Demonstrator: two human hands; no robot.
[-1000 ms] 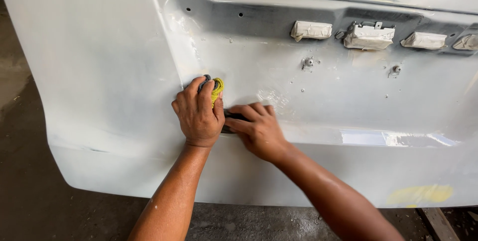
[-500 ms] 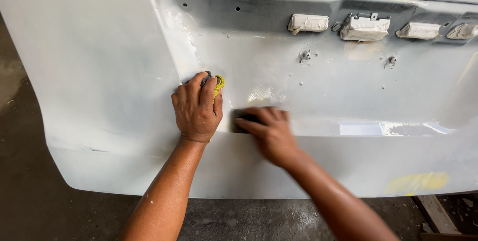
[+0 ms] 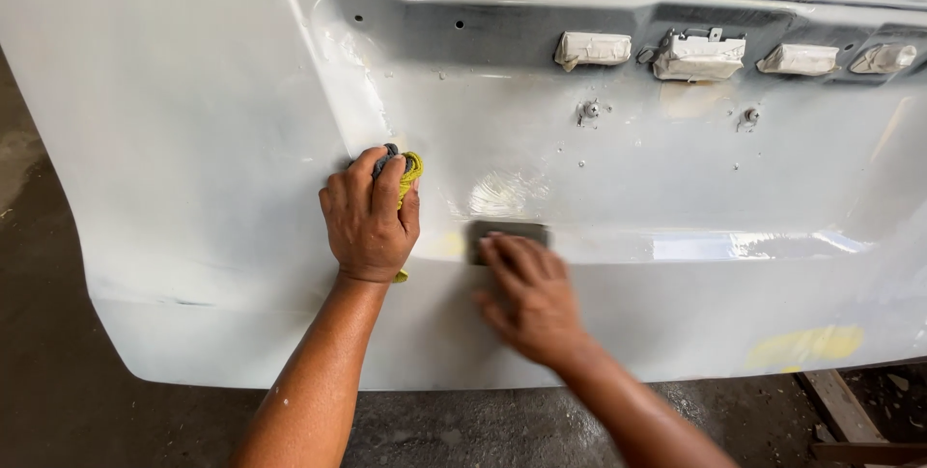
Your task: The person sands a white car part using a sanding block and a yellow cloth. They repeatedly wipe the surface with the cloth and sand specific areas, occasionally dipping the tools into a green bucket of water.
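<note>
While your left hand (image 3: 367,217) presses flat on the white car body panel (image 3: 183,140), its fingers are curled shut over a yellow-green cloth (image 3: 409,170), which shows only at the fingertips and as a scrap below the wrist. That hand sits right on the curved step where the flat outer skin drops into the recessed area (image 3: 599,169), at about 9 o'clock from the recess's middle.

Your right hand (image 3: 529,296) is blurred; its fingers lie spread and nearly flat over a dark grey sanding block (image 3: 508,234), pinning it against the panel rather than wrapping it. The block lies on the lower ledge of the recess, just beside your left hand at its 3 o'clock, with a small gap between the two.

From the block, the ledge runs bare toward 3 o'clock, glossy with reflection. At 12 to 2 o'clock, well apart from both hands, four taped-over fittings (image 3: 697,55) line the upper edge of the recess, and two small studs (image 3: 589,111) sit below them. The panel's bottom edge curves at 6 o'clock, above the concrete floor (image 3: 58,371), with wooden planks (image 3: 850,420) at 4 o'clock.
</note>
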